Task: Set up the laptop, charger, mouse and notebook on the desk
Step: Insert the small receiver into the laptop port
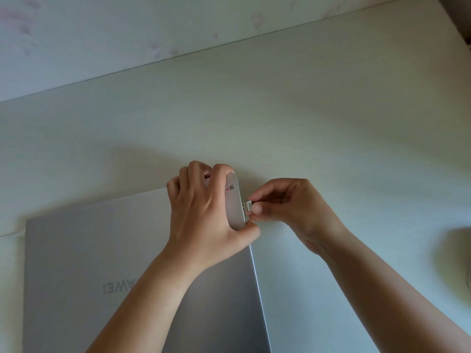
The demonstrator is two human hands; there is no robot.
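A closed silver laptop [89, 263] lies on the pale desk [305, 123] at the lower left, its lid logo facing away from me. Above its far right corner my left hand [204, 215] grips a white mouse [235, 202] turned on its side, underside to the right. My right hand [293, 207] pinches a small white USB receiver [248, 205] at the mouse's underside. I cannot tell whether the receiver still sits in its slot. No charger or notebook is identifiable.
A wall with faint pink patterned paper [127, 34] runs along the desk's far edge. A blurred pale object [458, 245] lies at the right border. Bare desk surface stretches behind and to the right of my hands.
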